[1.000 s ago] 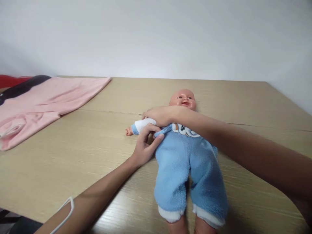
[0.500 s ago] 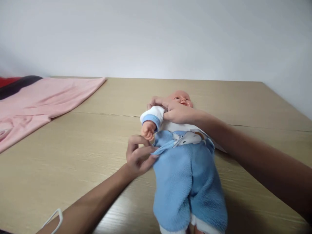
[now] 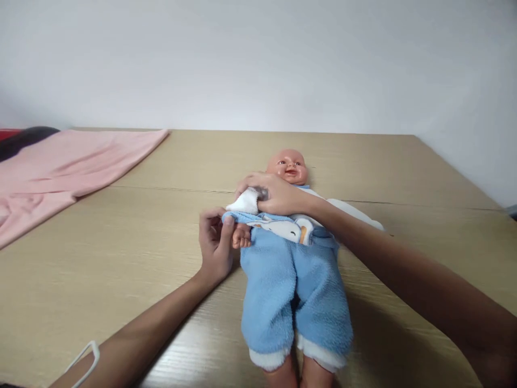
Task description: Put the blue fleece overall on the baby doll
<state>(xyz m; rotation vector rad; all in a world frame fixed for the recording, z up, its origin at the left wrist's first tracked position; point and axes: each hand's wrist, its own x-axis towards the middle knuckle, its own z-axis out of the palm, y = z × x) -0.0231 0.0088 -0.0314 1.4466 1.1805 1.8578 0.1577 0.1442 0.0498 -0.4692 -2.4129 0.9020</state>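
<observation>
Table [image 3: 133, 231]: left hand [image 3: 216, 240] now stretches blue bib [image 3: 277, 228] across doll's arm [image 3: 244, 202].

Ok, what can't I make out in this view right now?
All in the head view:
Feet of the doll: cut off by the bottom edge.
Fingertips of the left hand: behind the blue flap.
Fingertips of the right hand: behind the white sleeve.
Pink cloth: cut off by the left edge.
Dark object: cut off there too, partly under the pink cloth.
</observation>
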